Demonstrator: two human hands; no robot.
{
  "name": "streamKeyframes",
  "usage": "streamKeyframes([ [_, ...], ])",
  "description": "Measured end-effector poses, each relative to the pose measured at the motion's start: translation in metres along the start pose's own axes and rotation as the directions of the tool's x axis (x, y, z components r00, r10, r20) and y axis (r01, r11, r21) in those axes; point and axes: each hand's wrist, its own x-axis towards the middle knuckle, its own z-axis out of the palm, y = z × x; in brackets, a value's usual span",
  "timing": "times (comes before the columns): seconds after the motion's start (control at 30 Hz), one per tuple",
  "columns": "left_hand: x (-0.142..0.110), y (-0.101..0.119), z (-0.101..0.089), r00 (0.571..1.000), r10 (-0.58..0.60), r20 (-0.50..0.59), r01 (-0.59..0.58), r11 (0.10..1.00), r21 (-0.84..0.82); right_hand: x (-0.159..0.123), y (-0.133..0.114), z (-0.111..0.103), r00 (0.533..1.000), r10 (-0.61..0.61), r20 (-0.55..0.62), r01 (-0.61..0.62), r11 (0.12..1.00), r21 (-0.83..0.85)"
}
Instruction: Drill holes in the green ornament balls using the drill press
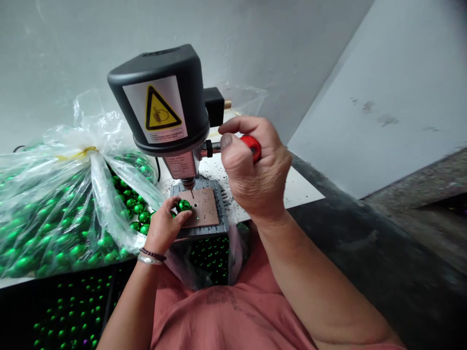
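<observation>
A dark bench drill press (160, 97) with a yellow warning triangle stands before me. My right hand (259, 180) is closed round the red knob (252, 147) on its side lever. Pinched between the thumb and fingers of my left hand (165, 227) is a shiny green ball (183, 206). That ball rests at or just above a brown board (207, 209), close to the thin drill bit (191, 193); whether they touch, I cannot tell. A small dark hole shows in the board, and dark shavings lie around it on the grey machine base (222, 204).
A tied clear plastic bag (91, 180) full of green balls lies on the left, with several balls (138, 209) spilling toward my left hand. More green balls (209, 260) sit below the base and at lower left. The white table (302, 189) ends at a corner on the right.
</observation>
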Motion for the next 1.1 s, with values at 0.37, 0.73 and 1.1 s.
streamKeyframes([
  [0.37,0.016,0.008,0.005,0.998,0.009,0.068,-0.014,0.998,0.064,0.001,0.000,-0.003,1.000,0.019,0.024,-0.019,1.000,0.013],
  [0.73,0.018,0.012,0.014,0.987,0.146,0.068,-0.156,0.972,0.177,0.000,0.002,-0.004,0.999,-0.013,0.032,0.012,0.999,0.039],
  [1.1,0.010,0.011,0.014,0.984,0.166,0.068,-0.171,0.981,0.088,-0.002,0.006,-0.002,0.997,-0.077,-0.007,0.077,0.996,0.050],
])
